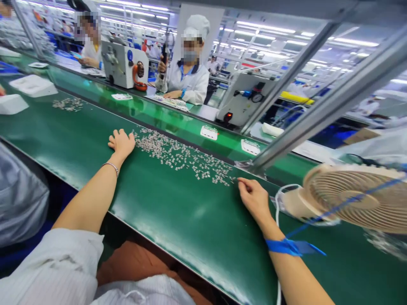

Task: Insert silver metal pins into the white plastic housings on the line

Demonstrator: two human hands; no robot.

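Observation:
A long scatter of many small, light-coloured metallic-looking pieces lies on the green bench surface. At its left end is my left hand, palm down with the fingers spread, touching or nearly touching the outermost pieces. My right hand rests at the other end of the scatter, fingers curled and drawn together, the fingertips close to a few loose pieces. Whether anything sits between those right fingertips is too small to tell. A blue wrist strap circles my right wrist.
A beige fan stands right of my right arm, with a white cable beside it. A slanted metal post rises behind my right hand. White panels lie on the strip beyond. A co-worker sits opposite between machines. White trays stand at left.

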